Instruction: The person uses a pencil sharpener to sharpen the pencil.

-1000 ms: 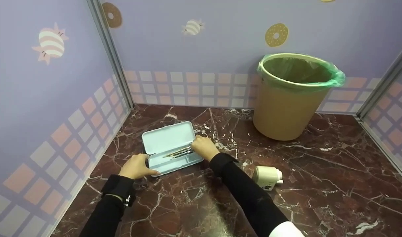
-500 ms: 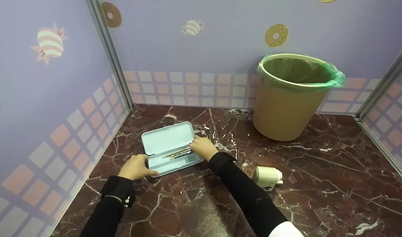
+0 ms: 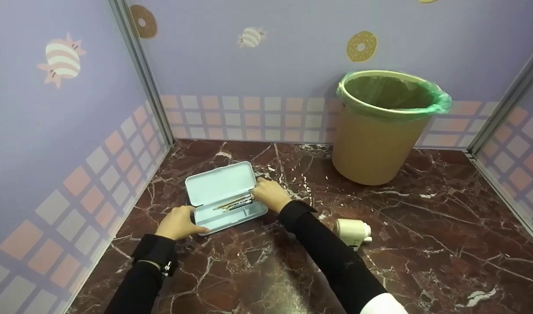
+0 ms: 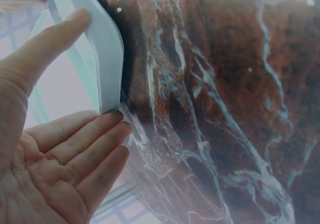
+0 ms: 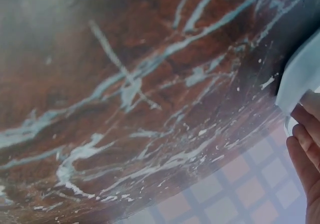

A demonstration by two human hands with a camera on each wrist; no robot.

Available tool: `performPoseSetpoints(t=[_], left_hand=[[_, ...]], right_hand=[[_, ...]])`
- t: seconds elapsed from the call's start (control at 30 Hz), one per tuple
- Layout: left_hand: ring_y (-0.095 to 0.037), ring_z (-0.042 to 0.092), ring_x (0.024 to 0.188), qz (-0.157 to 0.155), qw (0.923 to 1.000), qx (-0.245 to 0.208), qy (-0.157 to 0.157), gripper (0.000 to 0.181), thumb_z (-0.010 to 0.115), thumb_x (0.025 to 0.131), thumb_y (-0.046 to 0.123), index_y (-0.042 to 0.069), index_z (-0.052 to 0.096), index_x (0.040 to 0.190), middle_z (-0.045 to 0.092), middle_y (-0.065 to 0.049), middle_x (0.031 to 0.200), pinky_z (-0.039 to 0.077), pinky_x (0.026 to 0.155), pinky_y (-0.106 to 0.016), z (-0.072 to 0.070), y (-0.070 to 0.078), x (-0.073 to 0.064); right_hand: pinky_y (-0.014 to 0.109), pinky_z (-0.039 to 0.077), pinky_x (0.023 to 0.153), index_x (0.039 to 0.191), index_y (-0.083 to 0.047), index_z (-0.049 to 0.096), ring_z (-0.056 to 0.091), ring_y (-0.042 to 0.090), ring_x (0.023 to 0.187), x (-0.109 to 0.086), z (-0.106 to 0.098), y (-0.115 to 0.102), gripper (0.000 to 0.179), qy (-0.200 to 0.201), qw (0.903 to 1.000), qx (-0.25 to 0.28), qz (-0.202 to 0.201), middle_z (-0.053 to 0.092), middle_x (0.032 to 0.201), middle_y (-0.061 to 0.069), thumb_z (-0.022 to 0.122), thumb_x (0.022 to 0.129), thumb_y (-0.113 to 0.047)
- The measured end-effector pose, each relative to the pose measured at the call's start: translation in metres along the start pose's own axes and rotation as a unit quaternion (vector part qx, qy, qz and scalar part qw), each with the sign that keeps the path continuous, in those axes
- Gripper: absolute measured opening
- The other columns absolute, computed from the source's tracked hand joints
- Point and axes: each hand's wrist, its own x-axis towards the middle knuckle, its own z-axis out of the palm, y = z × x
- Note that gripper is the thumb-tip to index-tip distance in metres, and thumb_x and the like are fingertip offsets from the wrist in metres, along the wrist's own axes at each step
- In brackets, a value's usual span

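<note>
A pale blue pencil case (image 3: 220, 183) lies with its lid raised on the marbled tabletop. Several slim patterned pencils (image 3: 236, 203) rest inside, their right ends hidden by my right hand. My left hand (image 3: 177, 223) holds the case's near left corner. In the left wrist view, the thumb lies over the rim of the case (image 4: 112, 59), while the fingers extend at the corner. My right hand (image 3: 271, 195) grips the case's right end near the hinge. Its bent fingers (image 5: 305, 149) touch the outside of the case in the right wrist view; the thumb is hidden there.
A cream crank pencil sharpener (image 3: 349, 230) lies right of my right forearm. Behind it stands a tan waste bin (image 3: 375, 148) with a green liner (image 3: 439, 102). Pale shavings (image 3: 303, 183) are scattered right of the case. Patterned walls (image 3: 271, 65) border the tabletop (image 3: 231, 270).
The head view has shifted slightly. Both hands stay at the two ends of the pencil case, which has hardly moved, and its lid remains up.
</note>
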Motion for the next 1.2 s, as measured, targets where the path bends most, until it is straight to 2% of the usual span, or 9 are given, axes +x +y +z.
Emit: performPoseSetpoints(t=[0.17,0.27,0.33,0.5,0.67,0.87,0.97,1.1,1.2], left_hand=[[-0.014,0.061,0.054,0.001,1.0,0.006,-0.005,0.064,0.087,0.077,0.029,-0.004,0.066,0.128,0.075,-0.025,0.108,0.053,0.065,-0.038,0.001,0.0,-0.002],[-0.021,0.067,0.063,-0.003,0.9997,0.023,0.001,0.066,0.087,0.077,0.03,-0.005,0.066,0.128,0.074,-0.027,0.111,0.056,0.073,-0.046,0.001,0.001,-0.004],[-0.027,0.069,0.07,-0.006,0.9993,0.035,0.008,0.062,0.088,0.076,0.031,-0.005,0.068,0.122,0.075,-0.026,0.107,0.056,0.075,-0.05,0.001,0.004,-0.006],[-0.032,0.067,0.073,-0.006,0.9965,0.079,0.028,0.048,0.089,0.074,0.03,-0.005,0.068,0.099,0.073,-0.022,0.089,0.052,0.066,-0.051,0.001,0.013,-0.011],[-0.041,0.069,0.076,0.017,0.991,0.113,0.069,0.048,0.091,0.07,0.027,-0.007,0.067,0.095,0.072,-0.026,0.089,0.054,0.067,-0.056,0.004,0.026,-0.013],[-0.045,0.071,0.092,0.055,0.99,0.106,0.076,0.056,0.089,0.074,0.025,-0.007,0.066,0.113,0.073,-0.026,0.105,0.056,0.078,-0.058,0.011,0.054,-0.012],[-0.044,0.071,0.103,0.069,0.9917,0.082,0.07,0.066,0.089,0.075,0.025,-0.006,0.063,0.128,0.072,-0.026,0.117,0.056,0.09,-0.057,0.018,0.074,-0.009],[-0.043,0.066,0.119,0.092,0.993,0.046,0.059,0.076,0.089,0.076,0.026,-0.002,0.058,0.139,0.067,-0.025,0.134,0.053,0.103,-0.055,0.032,0.101,-0.008],[-0.042,0.062,0.128,0.118,0.9917,0.03,0.042,0.078,0.088,0.077,0.027,-0.002,0.055,0.142,0.062,-0.024,0.141,0.049,0.109,-0.054,0.043,0.122,-0.008]], right_hand=[[0.035,0.06,0.071,0.077,-0.009,0.075,0.067,0.024,0.082,-0.005,-0.01,0.003,0.006,0.001,0.9989,0.047,0.007,0.077,0.079,0.005,0.078,0.082,-0.012],[0.04,0.06,0.078,0.081,-0.007,0.075,0.068,0.028,0.083,-0.006,-0.019,0.003,0.005,-0.016,0.9949,0.099,0.014,0.077,0.08,0.008,0.077,0.084,-0.01],[0.043,0.059,0.086,0.081,-0.006,0.075,0.07,0.029,0.084,-0.008,-0.025,0.004,0.006,-0.03,0.9913,0.127,0.018,0.076,0.08,0.009,0.078,0.085,-0.011],[0.045,0.059,0.085,0.081,-0.005,0.076,0.07,0.03,0.084,-0.021,-0.044,0.007,0.007,-0.048,0.9848,0.165,0.026,0.077,0.079,0.009,0.077,0.085,-0.011],[0.043,0.059,0.08,0.091,-0.008,0.081,0.07,0.03,0.086,-0.04,-0.062,0.017,0.008,-0.069,0.9799,0.182,0.043,0.08,0.09,0.008,0.077,0.086,-0.012],[0.045,0.059,0.089,0.107,-0.012,0.08,0.071,0.031,0.097,-0.068,-0.087,0.032,0.022,-0.098,0.9736,0.19,0.081,0.08,0.104,0.008,0.08,0.086,-0.018],[0.045,0.06,0.081,0.097,-0.01,0.08,0.072,0.029,0.088,-0.085,-0.1,0.042,0.015,-0.099,0.9748,0.184,0.079,0.08,0.094,0.008,0.078,0.087,-0.021],[0.045,0.06,0.081,0.1,-0.01,0.079,0.075,0.026,0.083,-0.107,-0.116,0.055,0.02,-0.099,0.9747,0.187,0.07,0.081,0.096,0.007,0.077,0.089,-0.026],[0.044,0.06,0.086,0.115,-0.009,0.077,0.077,0.026,0.089,-0.123,-0.125,0.065,0.034,-0.101,0.9723,0.196,0.078,0.08,0.106,0.008,0.079,0.088,-0.028]])
